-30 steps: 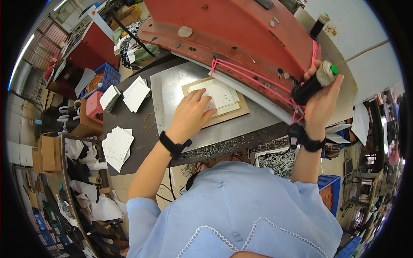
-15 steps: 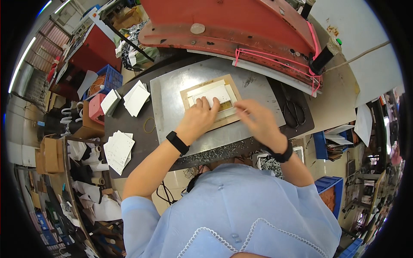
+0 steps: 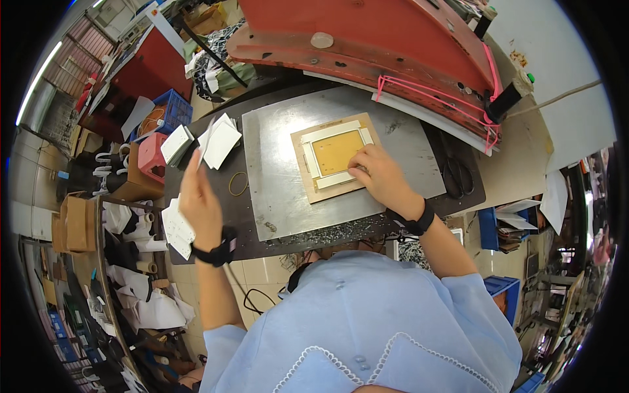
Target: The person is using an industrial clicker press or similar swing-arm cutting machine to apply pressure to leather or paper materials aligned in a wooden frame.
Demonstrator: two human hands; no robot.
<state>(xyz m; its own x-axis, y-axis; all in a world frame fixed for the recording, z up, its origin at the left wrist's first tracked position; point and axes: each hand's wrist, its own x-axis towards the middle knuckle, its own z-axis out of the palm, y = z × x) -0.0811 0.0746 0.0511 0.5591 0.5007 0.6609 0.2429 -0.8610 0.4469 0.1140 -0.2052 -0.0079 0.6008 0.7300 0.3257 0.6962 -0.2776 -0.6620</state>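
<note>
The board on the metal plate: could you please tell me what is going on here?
A person is working with both hands at a table. The right hand touches the right side of a board with white strips around a yellow middle. The left hand is raised at the left, holding what looks like a thin white card, seen nearly edge-on. Other white cards lie in piles nearby. A red machine stands beyond the metal plate.

Light glares off the metal plate; the left hand blurs.
</note>
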